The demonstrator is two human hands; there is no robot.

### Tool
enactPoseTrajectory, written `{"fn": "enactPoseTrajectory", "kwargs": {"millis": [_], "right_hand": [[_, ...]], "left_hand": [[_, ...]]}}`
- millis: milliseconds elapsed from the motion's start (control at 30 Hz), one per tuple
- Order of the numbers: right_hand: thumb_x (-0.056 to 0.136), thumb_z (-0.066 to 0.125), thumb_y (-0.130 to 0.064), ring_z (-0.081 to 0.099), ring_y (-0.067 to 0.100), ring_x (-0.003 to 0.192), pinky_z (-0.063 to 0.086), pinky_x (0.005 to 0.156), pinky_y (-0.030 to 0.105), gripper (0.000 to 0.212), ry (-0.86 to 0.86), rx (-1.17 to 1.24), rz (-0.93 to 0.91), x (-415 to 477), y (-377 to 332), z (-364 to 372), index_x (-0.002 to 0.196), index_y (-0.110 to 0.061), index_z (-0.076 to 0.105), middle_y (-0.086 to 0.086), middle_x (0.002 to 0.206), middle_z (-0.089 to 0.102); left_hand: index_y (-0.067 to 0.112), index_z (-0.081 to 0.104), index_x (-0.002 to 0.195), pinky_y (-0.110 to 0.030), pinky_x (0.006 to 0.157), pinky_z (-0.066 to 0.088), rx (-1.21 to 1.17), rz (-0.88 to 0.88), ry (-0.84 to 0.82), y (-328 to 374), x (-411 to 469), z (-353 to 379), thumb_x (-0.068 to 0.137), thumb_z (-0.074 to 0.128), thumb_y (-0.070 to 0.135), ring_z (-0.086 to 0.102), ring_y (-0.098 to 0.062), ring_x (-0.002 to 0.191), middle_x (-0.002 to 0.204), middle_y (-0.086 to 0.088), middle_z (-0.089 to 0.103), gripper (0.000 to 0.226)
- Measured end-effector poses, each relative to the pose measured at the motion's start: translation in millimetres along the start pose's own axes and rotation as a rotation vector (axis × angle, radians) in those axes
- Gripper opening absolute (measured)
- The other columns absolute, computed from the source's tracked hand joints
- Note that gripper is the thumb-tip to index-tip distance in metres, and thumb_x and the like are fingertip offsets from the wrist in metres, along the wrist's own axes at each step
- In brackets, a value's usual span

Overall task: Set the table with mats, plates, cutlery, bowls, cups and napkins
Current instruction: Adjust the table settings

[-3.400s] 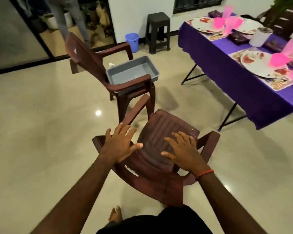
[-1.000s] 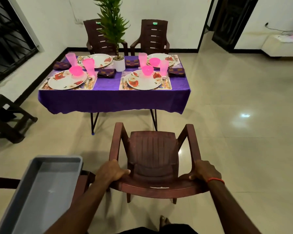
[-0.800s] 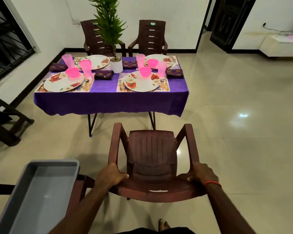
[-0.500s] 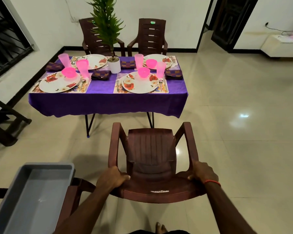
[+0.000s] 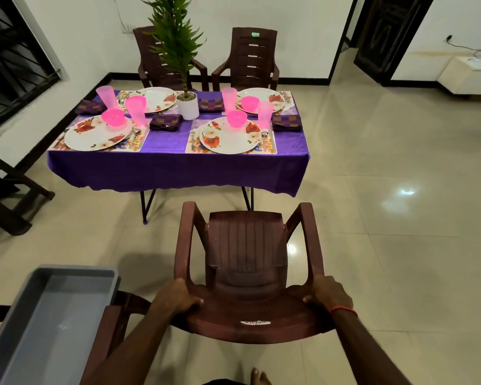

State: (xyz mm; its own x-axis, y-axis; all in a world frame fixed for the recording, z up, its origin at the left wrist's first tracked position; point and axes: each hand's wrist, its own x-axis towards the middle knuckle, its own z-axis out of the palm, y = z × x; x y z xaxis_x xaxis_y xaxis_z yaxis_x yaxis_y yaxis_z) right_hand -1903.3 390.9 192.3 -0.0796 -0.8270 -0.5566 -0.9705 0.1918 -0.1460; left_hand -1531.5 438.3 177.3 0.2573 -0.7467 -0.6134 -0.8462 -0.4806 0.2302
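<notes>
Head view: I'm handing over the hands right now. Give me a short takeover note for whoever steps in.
Left hand and right hand each grip the top rail of the brown chair, which faces the table but stands short of it.
Set on the table: four mats, plates, pink cups and napkins, plus cutlery. Only three pink bowls show.
The grey tub looks empty and sits on a second chair.
Left: probably seat this chair and check for the fourth bowl.
</notes>
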Motion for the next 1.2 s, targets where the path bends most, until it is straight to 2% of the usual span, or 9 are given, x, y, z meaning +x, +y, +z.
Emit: {"fn": "enactPoseTrajectory", "kwargs": {"millis": [100, 200, 367, 500, 633, 800, 1000, 1100, 1200], "right_hand": [[0.084, 0.077, -0.038, 0.063, 0.029, 0.111, 0.053, 0.096, 0.040, 0.050, -0.009, -0.013, -0.018, -0.2, 0.7, 1.2, 0.121, -0.013, 0.055, 0.011, 0.122, 0.063], [0.087, 0.074, -0.039, 0.063, 0.029, 0.111, 0.052, 0.096, 0.039, 0.046, -0.004, -0.045, -0.033, -1.6, -0.6, 6.3, 0.120, -0.013, 0.057, 0.012, 0.122, 0.063], [0.090, 0.071, -0.039, 0.064, 0.029, 0.109, 0.053, 0.094, 0.039, 0.040, 0.007, -0.069, -0.073, -6.1, -7.5, 16.7, 0.118, -0.013, 0.058, 0.011, 0.120, 0.064], [0.087, 0.073, -0.042, 0.065, 0.030, 0.107, 0.053, 0.093, 0.039, 0.044, 0.009, -0.061, -0.066, -6.8, -7.9, 14.4, 0.118, -0.014, 0.059, 0.011, 0.118, 0.065], [0.088, 0.073, -0.043, 0.065, 0.029, 0.106, 0.054, 0.092, 0.039, 0.042, 0.024, -0.067, -0.072, -7.1, -7.8, 16.5, 0.116, -0.014, 0.060, 0.010, 0.116, 0.066], [0.083, 0.072, -0.055, 0.067, 0.028, 0.098, 0.056, 0.088, 0.039, 0.048, 0.033, -0.060, -0.068, -5.2, -6.8, 20.4, 0.112, -0.017, 0.067, 0.008, 0.109, 0.070], [0.082, 0.065, -0.065, 0.067, 0.027, 0.094, 0.056, 0.083, 0.037, 0.053, 0.062, -0.024, -0.089, -12.5, -9.7, 12.1, 0.105, -0.018, 0.070, 0.007, 0.103, 0.070], [0.083, 0.062, -0.066, 0.066, 0.025, 0.100, 0.054, 0.089, 0.039, 0.050, 0.080, -0.057, -0.135, -18.8, -11.3, 9.2, 0.107, -0.023, 0.070, 0.003, 0.105, 0.070], [0.088, 0.060, -0.064, 0.057, 0.026, 0.121, 0.043, 0.105, 0.045, 0.052, 0.132, -0.063, -0.180, -26.3, -20.3, 1.4, 0.126, -0.028, 0.062, 0.001, 0.124, 0.066]], "left_hand": [[0.016, 0.066, 0.113, -0.032, 0.087, 0.055, 0.009, 0.000, -0.039, -8.0, 9.9, 2.1, 0.066, 0.080, 0.067, 0.066, -0.016, 0.092, 0.104, 0.001, 0.070, 0.071], [0.023, 0.066, 0.113, -0.036, 0.089, 0.057, 0.023, 0.026, -0.073, -38.1, 50.4, 20.3, 0.043, 0.069, 0.084, 0.067, -0.013, 0.091, 0.105, 0.005, 0.071, 0.092], [0.027, 0.068, 0.104, -0.036, 0.087, 0.058, 0.010, -0.019, -0.067, -57.8, 60.6, 22.3, 0.031, 0.063, 0.089, 0.067, -0.010, 0.087, 0.098, 0.007, 0.072, 0.096], [0.024, 0.067, 0.109, -0.037, 0.088, 0.057, 0.045, -0.024, -0.060, -49.4, 43.8, 14.9, 0.057, 0.073, 0.079, 0.067, -0.013, 0.089, 0.101, 0.004, 0.071, 0.076], [0.027, 0.066, 0.113, -0.039, 0.090, 0.056, 0.070, -0.007, -0.002, -50.7, 43.2, 21.8, 0.066, 0.058, 0.085, 0.066, -0.015, 0.092, 0.105, 0.005, 0.071, 0.075], [0.020, 0.061, 0.108, -0.040, 0.091, 0.055, 0.164, 0.019, 0.099, -14.6, -5.8, -3.5, 0.083, 0.057, 0.075, 0.065, -0.018, 0.094, 0.102, 0.001, 0.066, 0.061], [0.030, 0.057, 0.087, -0.038, 0.085, 0.057, 0.195, 0.096, 0.248, -2.8, -15.5, -4.8, 0.084, 0.056, 0.074, 0.064, -0.016, 0.084, 0.087, 0.005, 0.063, 0.043], [0.028, 0.064, 0.094, -0.037, 0.087, 0.056, 0.202, 0.127, 0.283, 0.4, -16.4, -4.4, 0.085, 0.057, 0.071, 0.063, -0.014, 0.086, 0.089, 0.007, 0.062, 0.045], [0.030, 0.067, 0.105, -0.040, 0.089, 0.056, 0.194, 0.162, 0.316, 2.9, -14.4, -5.5, 0.079, 0.052, 0.077, 0.064, -0.014, 0.091, 0.096, 0.008, 0.068, 0.056]]}}
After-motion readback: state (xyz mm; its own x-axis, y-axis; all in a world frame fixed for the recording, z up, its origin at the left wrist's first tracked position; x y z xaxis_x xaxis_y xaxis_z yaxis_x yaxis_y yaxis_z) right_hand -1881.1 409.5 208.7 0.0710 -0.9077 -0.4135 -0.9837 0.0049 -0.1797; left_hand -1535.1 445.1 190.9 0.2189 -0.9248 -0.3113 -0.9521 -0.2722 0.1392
